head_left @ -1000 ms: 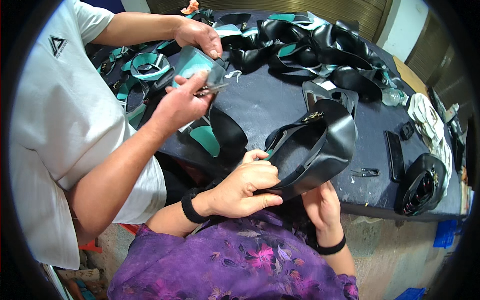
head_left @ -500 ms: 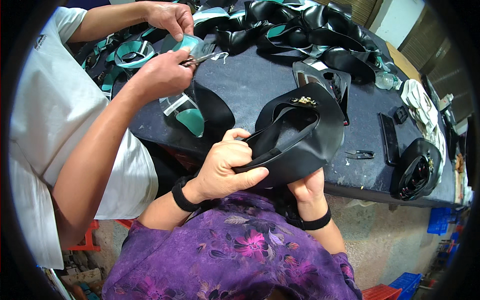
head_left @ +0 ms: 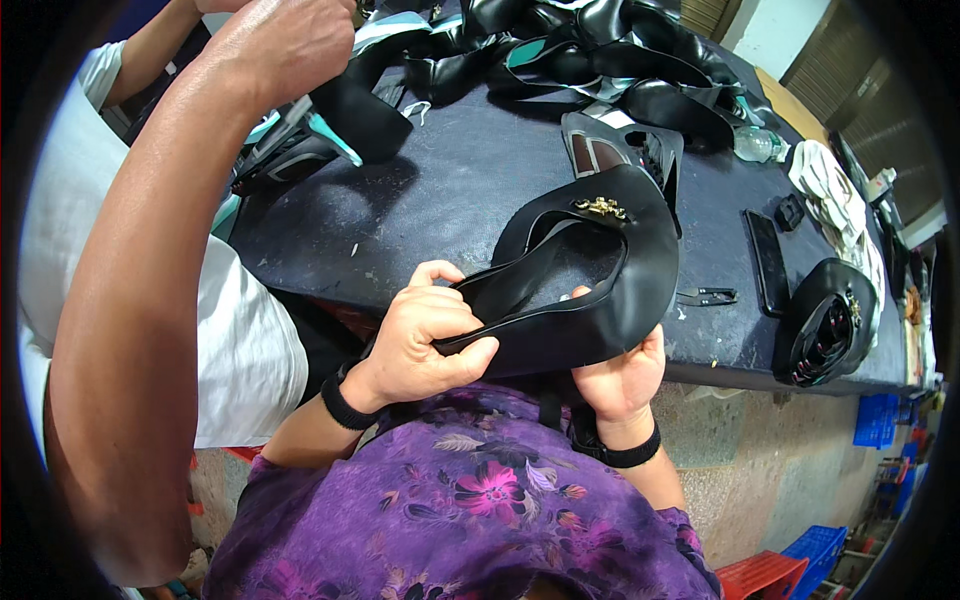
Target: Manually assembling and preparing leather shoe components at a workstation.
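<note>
A black shoe upper point(head_left: 652, 265) with a gold ornament point(head_left: 602, 208) on its front is held just above the table's near edge. My left hand point(head_left: 428, 322) pinches its narrow rear end, thumb on the near side. My right hand point(head_left: 625, 380) grips the near lower side from below; a fingertip shows inside the opening, while its other fingers are partly hidden. Just behind the held piece lie more uppers point(head_left: 598, 150), with brown and grey lining showing.
On the dark table point(head_left: 420, 210) lie a heap of black uppers point(head_left: 640, 70), thread snips point(head_left: 707, 296), a phone point(head_left: 767, 262), a plastic bottle point(head_left: 760, 144), white cloth point(head_left: 838, 200) and nested uppers point(head_left: 828, 322). A co-worker's arm point(head_left: 140, 300) is close on the left. Crates point(head_left: 812, 556) stand on the floor.
My right hand has shifted, and its fingertip now shows inside the upper's opening. The co-worker's hands moved away up and left, and the teal-lined piece has left the near table.
</note>
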`<move>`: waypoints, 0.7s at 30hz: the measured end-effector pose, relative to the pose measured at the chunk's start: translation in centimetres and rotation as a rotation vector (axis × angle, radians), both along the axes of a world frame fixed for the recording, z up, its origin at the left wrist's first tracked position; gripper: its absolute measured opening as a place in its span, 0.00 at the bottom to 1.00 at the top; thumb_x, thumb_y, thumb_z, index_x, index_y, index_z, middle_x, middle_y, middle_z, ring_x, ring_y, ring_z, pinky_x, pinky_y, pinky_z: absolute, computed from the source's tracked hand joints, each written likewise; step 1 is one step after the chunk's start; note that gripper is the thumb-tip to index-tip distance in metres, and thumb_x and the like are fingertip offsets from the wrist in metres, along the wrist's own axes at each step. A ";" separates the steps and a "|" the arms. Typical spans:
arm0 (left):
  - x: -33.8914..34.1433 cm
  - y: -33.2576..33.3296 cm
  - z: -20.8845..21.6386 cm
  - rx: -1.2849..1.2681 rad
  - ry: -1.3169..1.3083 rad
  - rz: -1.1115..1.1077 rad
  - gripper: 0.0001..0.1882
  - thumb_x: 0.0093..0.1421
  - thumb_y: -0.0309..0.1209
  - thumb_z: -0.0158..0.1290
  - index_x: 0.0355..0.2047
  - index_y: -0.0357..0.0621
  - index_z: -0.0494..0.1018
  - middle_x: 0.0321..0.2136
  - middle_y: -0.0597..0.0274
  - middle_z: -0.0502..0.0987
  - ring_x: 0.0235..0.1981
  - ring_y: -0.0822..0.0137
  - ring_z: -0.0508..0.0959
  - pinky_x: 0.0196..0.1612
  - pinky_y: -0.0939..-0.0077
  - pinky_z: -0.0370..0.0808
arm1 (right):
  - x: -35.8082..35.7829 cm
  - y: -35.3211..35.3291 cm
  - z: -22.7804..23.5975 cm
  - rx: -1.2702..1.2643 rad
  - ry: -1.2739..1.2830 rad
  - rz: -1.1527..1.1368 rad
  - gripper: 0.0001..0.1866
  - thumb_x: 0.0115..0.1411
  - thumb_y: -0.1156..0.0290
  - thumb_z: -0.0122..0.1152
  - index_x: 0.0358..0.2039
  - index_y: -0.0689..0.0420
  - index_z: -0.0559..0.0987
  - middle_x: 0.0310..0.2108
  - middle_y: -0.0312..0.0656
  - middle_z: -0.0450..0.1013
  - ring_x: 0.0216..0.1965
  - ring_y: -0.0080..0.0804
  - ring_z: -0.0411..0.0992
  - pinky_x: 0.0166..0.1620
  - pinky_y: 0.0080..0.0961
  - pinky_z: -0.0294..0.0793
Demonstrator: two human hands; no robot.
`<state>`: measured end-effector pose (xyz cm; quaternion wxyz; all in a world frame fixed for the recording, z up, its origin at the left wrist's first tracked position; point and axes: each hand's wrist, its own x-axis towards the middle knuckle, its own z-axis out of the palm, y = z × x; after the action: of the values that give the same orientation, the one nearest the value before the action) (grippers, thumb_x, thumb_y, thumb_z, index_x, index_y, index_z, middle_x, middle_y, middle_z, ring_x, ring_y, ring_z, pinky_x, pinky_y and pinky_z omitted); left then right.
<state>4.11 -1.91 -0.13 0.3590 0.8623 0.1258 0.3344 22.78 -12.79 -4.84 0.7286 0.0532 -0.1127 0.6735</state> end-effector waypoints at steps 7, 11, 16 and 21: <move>0.2 -0.9 0.1 0.228 0.025 -0.089 0.09 0.40 0.29 0.58 0.11 0.45 0.69 0.08 0.70 0.62 0.13 0.70 0.64 0.42 0.70 0.63 | 0.6 -1.3 0.1 -0.068 -0.341 -0.157 0.25 0.63 0.63 0.42 0.57 0.63 0.58 0.55 0.50 0.61 0.57 0.43 0.59 0.58 0.43 0.57; 0.8 -1.7 0.1 0.294 0.029 -0.153 0.10 0.40 0.31 0.59 0.10 0.48 0.69 0.08 0.71 0.60 0.12 0.71 0.64 0.42 0.70 0.65 | 0.6 -1.4 -0.6 -0.211 -0.339 -0.211 0.19 0.63 0.72 0.41 0.54 0.63 0.61 0.50 0.49 0.65 0.53 0.39 0.64 0.55 0.40 0.65; 0.8 -1.9 0.1 0.315 0.036 -0.133 0.12 0.42 0.31 0.59 0.09 0.48 0.67 0.07 0.70 0.60 0.12 0.71 0.63 0.40 0.71 0.65 | 0.6 -1.6 -1.1 -0.255 -0.175 -0.151 0.17 0.64 0.72 0.40 0.51 0.65 0.63 0.50 0.48 0.66 0.53 0.39 0.64 0.58 0.39 0.61; 1.2 -2.1 0.2 0.255 -0.041 -0.001 0.15 0.44 0.28 0.57 0.07 0.47 0.64 0.06 0.69 0.61 0.09 0.69 0.61 0.37 0.72 0.64 | -0.1 -2.0 -0.3 -0.238 -0.316 -0.226 0.16 0.61 0.76 0.47 0.50 0.63 0.65 0.49 0.45 0.67 0.52 0.36 0.65 0.57 0.36 0.61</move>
<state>5.34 -4.05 0.03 0.2490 0.8940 0.0741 0.3651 22.71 -14.75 -5.10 0.7738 -0.1522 -0.1506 0.5961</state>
